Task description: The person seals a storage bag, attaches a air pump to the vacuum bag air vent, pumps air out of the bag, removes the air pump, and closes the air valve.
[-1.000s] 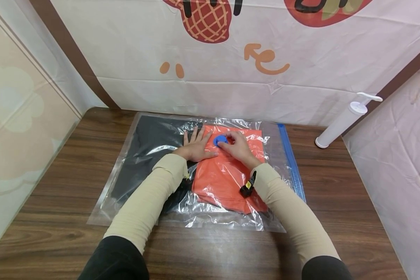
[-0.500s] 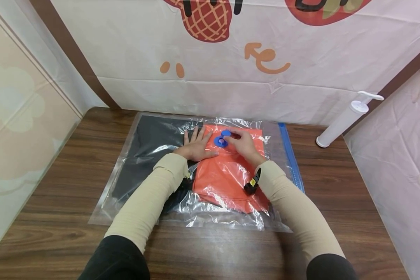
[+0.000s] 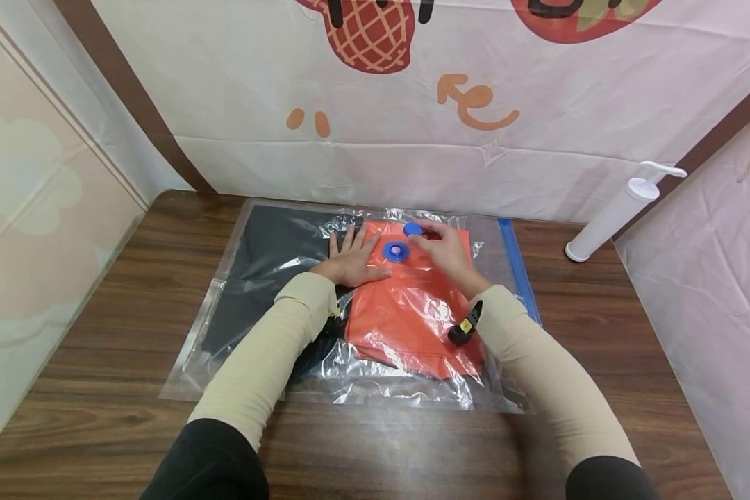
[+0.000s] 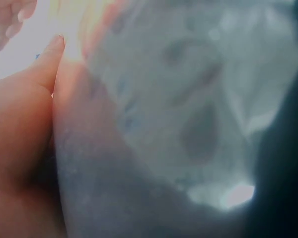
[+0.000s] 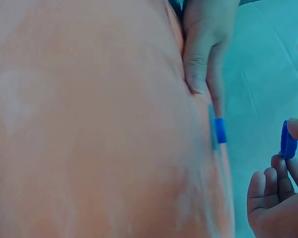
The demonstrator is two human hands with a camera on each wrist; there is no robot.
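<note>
A clear vacuum storage bag point(image 3: 490, 271) lies flat on the table, with folded black cloth point(image 3: 275, 243) on its left and folded orange cloth point(image 3: 387, 312) on its right inside. My left hand point(image 3: 350, 267) rests spread on the bag, where the black and orange meet. Just right of its fingers sits the round blue valve point(image 3: 396, 252), uncovered, with a pinkish centre. My right hand point(image 3: 446, 250) pinches the blue valve cap point(image 3: 412, 229) between thumb and fingers, apart from the valve. In the right wrist view that cap point(image 5: 288, 140) is seen edge-on.
A white hand pump point(image 3: 612, 219) stands tilted against the wall at the back right. The bag's blue zip strip point(image 3: 520, 271) runs along its right side. A patterned cloth wall point(image 3: 237, 97) rises behind the wooden table point(image 3: 100, 361).
My right hand has lifted the blue cap off the valve and carried it back and to the right. The left hand has stayed in place.
</note>
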